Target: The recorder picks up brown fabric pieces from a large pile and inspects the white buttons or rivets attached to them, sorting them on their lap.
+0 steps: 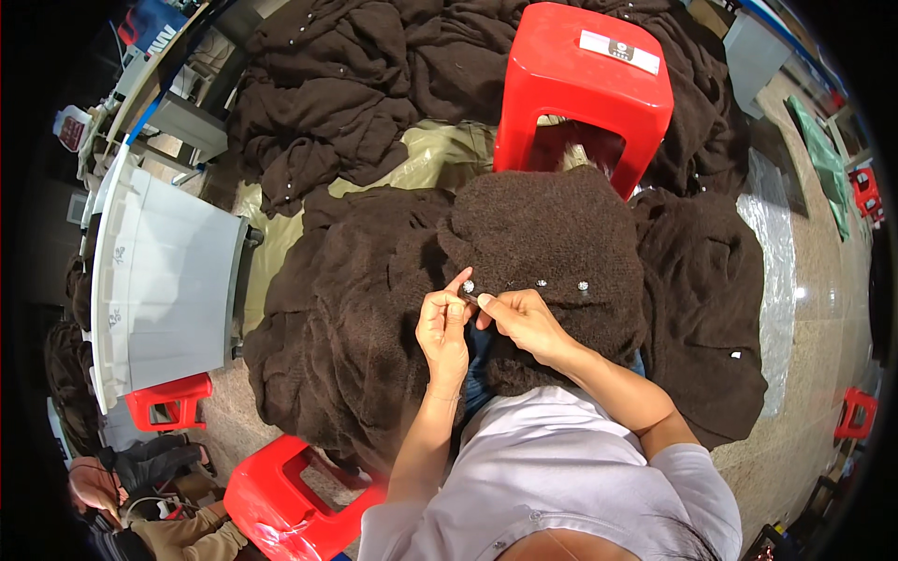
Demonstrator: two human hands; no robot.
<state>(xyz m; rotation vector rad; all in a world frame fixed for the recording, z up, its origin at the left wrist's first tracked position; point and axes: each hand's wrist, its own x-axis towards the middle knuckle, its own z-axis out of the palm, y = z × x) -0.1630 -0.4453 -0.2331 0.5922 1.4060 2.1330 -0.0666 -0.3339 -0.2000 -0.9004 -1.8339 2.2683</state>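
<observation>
A dark brown knit garment point(552, 224) lies across my lap, with shiny round buttons along its lower part. My left hand point(443, 329) is closed at the garment's edge, its index finger raised beside the leftmost button point(469, 287). Close against it, my right hand point(526, 321) pinches with thumb and fingertips just below that button. Whatever is between the right fingertips is too small to make out. Two more buttons, a middle one point(542, 283) and a right one point(584, 286), sit farther along the knit.
Heaped brown garments point(327, 93) cover yellowish plastic sheeting point(449, 150) ahead. A red stool point(589, 84) stands beyond my lap, another red stool point(281, 496) at lower left. A white wheeled bin point(178, 280) is on the left. A seated person point(178, 533) shows at lower left.
</observation>
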